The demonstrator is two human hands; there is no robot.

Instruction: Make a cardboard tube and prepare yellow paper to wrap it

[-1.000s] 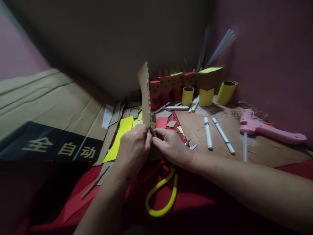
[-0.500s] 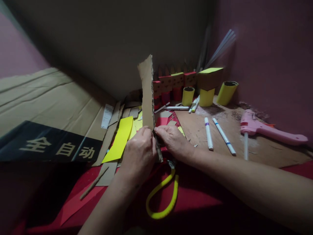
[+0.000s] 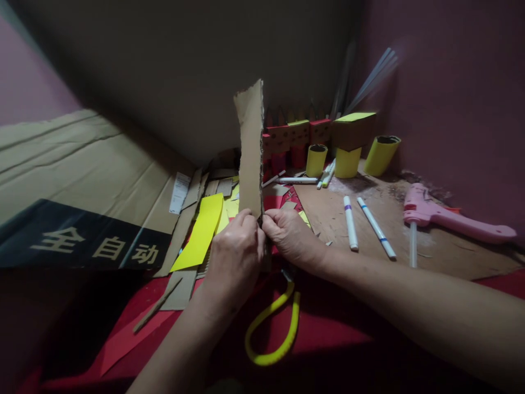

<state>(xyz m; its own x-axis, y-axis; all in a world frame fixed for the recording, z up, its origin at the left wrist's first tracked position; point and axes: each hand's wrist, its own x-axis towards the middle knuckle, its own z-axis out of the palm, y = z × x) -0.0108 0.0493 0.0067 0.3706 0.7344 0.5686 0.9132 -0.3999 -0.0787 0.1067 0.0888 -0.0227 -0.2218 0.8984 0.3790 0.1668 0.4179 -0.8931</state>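
A long cardboard strip (image 3: 251, 148) with ragged edges stands upright in front of me, its lower end between my hands. My left hand (image 3: 239, 246) is closed around it from the left. Against its right edge, my right hand (image 3: 287, 232) pinches the cardboard, thumb and fingers pressed together beside the left knuckles. The part of the strip below the hands is mostly hidden. Just under them a yellow looped handle (image 3: 270, 358) lies on the red cloth (image 3: 328, 345); its other end is dark and hard to make out.
Left are a yellow paper strip (image 3: 203, 232), cardboard scraps and a big printed carton (image 3: 102, 180). On the right, markers (image 3: 350, 224) and a pink glue gun (image 3: 451, 216) lie on a brown board (image 3: 443, 257). Yellow tubes (image 3: 316, 160) and small decorated cardboard figures (image 3: 299, 134) stand behind.
The cardboard strip has shifted slightly right and up, and more of its flat face shows. Both hands still grip it, close together, with the right hand a little farther right.
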